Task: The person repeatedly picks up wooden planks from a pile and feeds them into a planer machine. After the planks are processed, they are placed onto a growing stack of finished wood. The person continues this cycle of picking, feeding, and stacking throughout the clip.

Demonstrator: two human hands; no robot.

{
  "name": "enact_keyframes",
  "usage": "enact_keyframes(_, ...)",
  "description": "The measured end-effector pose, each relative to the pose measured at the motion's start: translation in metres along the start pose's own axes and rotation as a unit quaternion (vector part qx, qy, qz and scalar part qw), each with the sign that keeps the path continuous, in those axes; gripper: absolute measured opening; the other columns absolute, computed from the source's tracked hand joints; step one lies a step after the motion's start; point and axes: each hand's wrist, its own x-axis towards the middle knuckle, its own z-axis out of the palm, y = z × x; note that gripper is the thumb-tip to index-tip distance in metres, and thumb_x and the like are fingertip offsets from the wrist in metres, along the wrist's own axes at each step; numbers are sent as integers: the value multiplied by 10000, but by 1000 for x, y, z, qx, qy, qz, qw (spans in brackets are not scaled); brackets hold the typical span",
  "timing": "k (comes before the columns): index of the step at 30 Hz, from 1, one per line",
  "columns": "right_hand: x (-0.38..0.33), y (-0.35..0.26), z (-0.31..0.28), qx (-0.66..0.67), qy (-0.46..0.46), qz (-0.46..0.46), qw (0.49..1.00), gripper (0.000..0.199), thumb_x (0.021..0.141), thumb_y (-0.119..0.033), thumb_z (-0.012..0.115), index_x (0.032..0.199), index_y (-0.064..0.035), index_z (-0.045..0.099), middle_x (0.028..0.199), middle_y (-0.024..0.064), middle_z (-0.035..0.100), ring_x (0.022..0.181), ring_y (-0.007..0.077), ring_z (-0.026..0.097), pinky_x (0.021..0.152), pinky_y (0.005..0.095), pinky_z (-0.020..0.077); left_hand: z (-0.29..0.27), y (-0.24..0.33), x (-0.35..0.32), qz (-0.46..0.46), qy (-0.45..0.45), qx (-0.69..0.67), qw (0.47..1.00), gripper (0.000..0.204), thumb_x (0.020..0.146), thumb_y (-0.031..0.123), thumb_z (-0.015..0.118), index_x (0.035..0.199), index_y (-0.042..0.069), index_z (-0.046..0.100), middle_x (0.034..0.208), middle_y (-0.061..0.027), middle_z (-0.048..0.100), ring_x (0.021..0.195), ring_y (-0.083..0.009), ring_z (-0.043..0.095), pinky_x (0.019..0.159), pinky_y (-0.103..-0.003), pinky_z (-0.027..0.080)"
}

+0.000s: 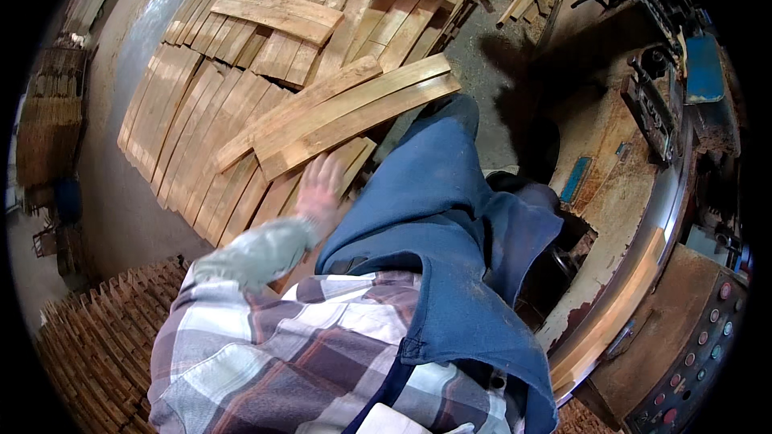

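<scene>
The left grip (320, 187), a bare hand with fingers extended and slightly spread, is released, with nothing seen in it, just beside the near ends of boards; whether it touches wood cannot be told. The right grip is out of view, and its state cannot be told.

Just beyond the fingertips, a pair of boards (360, 115) lies side by side, slanted across a broad stack (173, 116) of pale wood. A third board (297, 112) lies along their left side. Farther up, two short boards (277, 14) rest crosswise on the same stack.

A pale sleeve (269, 251) covers the forearm, above a plaid shirt (322, 345) and a blue apron (426, 193) dusted with specks.

At right, a worn machine's surface (615, 221) carries a small blue block (575, 179). A long board (623, 305) lies along its curved-looking metal edge, near a panel (698, 354) of coloured buttons. A blue box (704, 68) stands farther up.

At left, rows of brown slats (112, 345) fill the lower corner, and another stack of wood (52, 124) stands across the grey floor (121, 169).
</scene>
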Motion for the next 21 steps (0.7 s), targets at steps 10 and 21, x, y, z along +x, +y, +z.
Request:
enact_keyframes(10,231,-105,47,159,203,-46,965,768,1010,-447,600,1580,-6,336,1551,290,433,1388,395,504,1151,404,412,22,-38,-28,-110,-147,135,974,1068,749,522,729,1610,92,264,1670,-160,254,1560,-417,156,1282,-579,57)
enact_keyframes(21,206,-81,55,198,10,-53,979,696,1047,-336,536,1611,-2,301,1637,255,351,1484,376,406,1196,399,353,24,7,64,82,141,29,986,1061,737,376,803,1600,77,264,1626,-202,302,1503,-462,272,1245,-610,199)
